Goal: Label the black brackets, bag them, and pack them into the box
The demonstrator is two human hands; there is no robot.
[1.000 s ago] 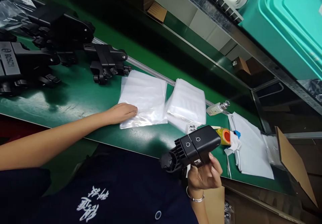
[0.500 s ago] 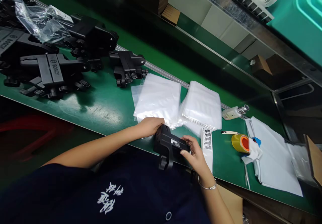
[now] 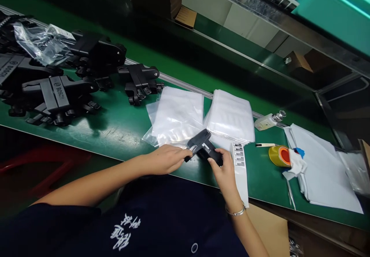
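The black device (image 3: 199,142) sits at frame centre, by the plastic bags (image 3: 180,112). The right hand (image 3: 227,170) is clamped on its right end and the left hand (image 3: 165,160) on its lower-left end, probably because two-sided support steadies it.

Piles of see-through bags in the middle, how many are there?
2: one pile beyond the left hand, which touches the black part; the other pile to the right, nearer the white bottle. Others may be hidden.
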